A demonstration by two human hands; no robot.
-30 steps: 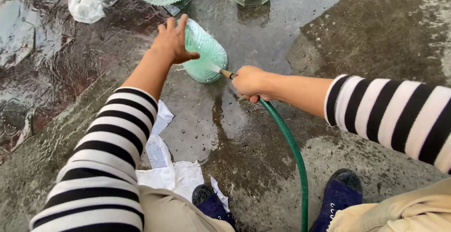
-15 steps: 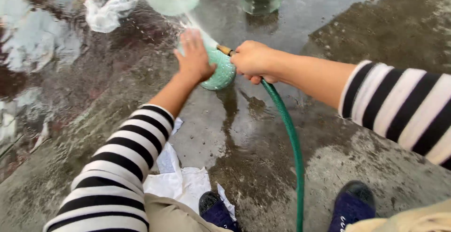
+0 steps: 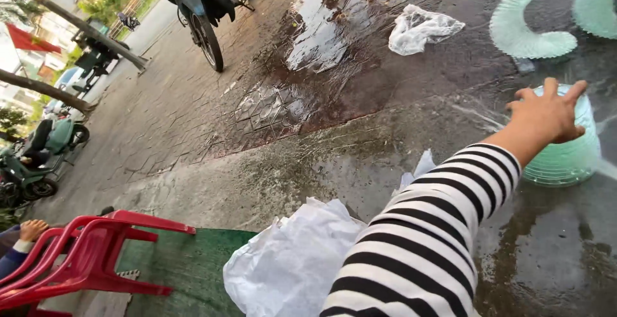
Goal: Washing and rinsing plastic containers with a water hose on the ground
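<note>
Since the earlier frame, the view has been swung left, and the right hand and hose have been lost from sight. Spread fingers of the left hand (image 3: pixel 545 116) are laid flat on a pale green bowl (image 3: pixel 565 156), which is seen under them on wet pavement (image 3: pixel 360 143). Beyond the fingertips, a curved green piece (image 3: pixel 524 31) is seen.
</note>
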